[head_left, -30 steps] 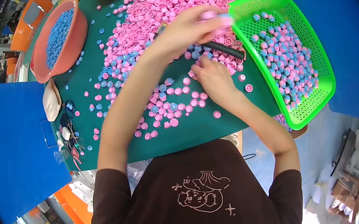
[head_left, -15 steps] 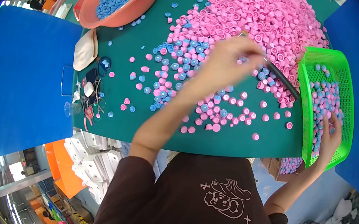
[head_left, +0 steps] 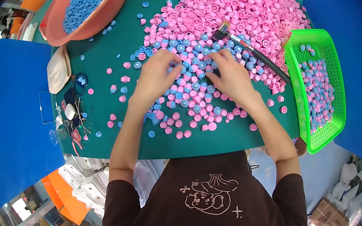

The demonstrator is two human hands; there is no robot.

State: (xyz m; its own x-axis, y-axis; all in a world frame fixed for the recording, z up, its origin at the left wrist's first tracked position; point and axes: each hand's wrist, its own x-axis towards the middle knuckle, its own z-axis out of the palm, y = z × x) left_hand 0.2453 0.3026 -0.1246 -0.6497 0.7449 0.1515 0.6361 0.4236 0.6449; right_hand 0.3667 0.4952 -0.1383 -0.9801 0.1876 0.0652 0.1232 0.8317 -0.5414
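Both hands, left hand [head_left: 157,75] and right hand [head_left: 230,76], rest curled on the pink and blue caps [head_left: 193,87] mid-counter [head_left: 108,45]; fingertips buried among caps, so any grasp cannot be told.

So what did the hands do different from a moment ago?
The right hand came back from the green basket to the pile of pink and blue caps, beside the left hand. What it let go there can't be seen. The left hand stayed on the pile; the basket and the orange bowl look unmoved.

Salmon basin [head_left: 55,30] of blue caps, green basket [head_left: 323,135], black-handled brush [head_left: 260,58], possibly scissors [head_left: 75,138]
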